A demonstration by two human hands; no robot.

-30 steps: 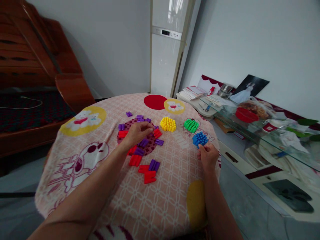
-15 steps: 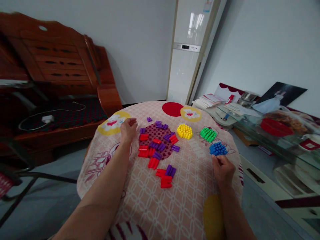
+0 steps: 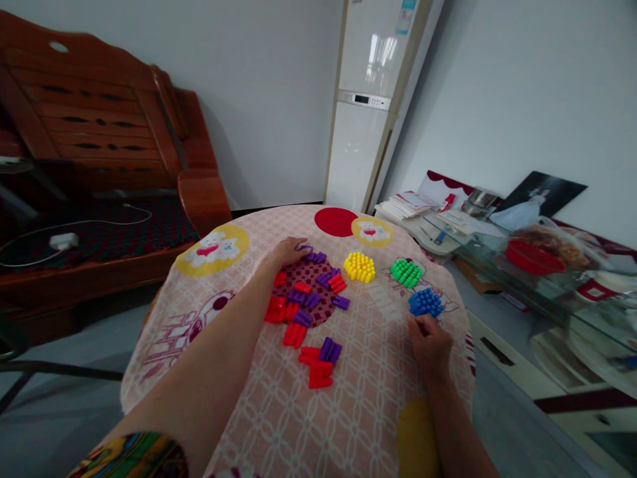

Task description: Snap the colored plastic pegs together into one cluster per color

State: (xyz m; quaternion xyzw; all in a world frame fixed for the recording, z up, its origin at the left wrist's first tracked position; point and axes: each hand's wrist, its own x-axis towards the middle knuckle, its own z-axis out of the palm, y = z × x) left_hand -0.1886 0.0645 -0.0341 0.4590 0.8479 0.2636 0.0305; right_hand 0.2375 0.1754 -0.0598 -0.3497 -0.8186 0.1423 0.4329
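My left hand (image 3: 289, 251) stretches across the table with its fingers extended and slightly apart. Its fingertips reach the purple ribbed plastic pieces (image 3: 314, 256) at the far edge of the dark red circle; whether they touch is hard to see. My right hand (image 3: 432, 340) rests at the near side of a cluster of blue plastic pegs (image 3: 426, 303), thumb and fingers pinched together. What the pinch holds, if anything, is hidden. Red ribbed pieces (image 3: 295, 335) and more purple ones (image 3: 341, 302) lie scattered between my arms.
A yellow cluster (image 3: 359, 267) and a green cluster (image 3: 407, 272) stand on the patterned tablecloth (image 3: 368, 398). At the right is a glass-topped cabinet (image 3: 478, 255) with papers and a red bowl (image 3: 535, 257). A wooden bench (image 3: 99, 153) stands at the left.
My left hand has moved right and forward to the far purple pieces, covering the spot where a single purple piece lay. My right hand stays by the blue cluster. The view has shifted slightly.
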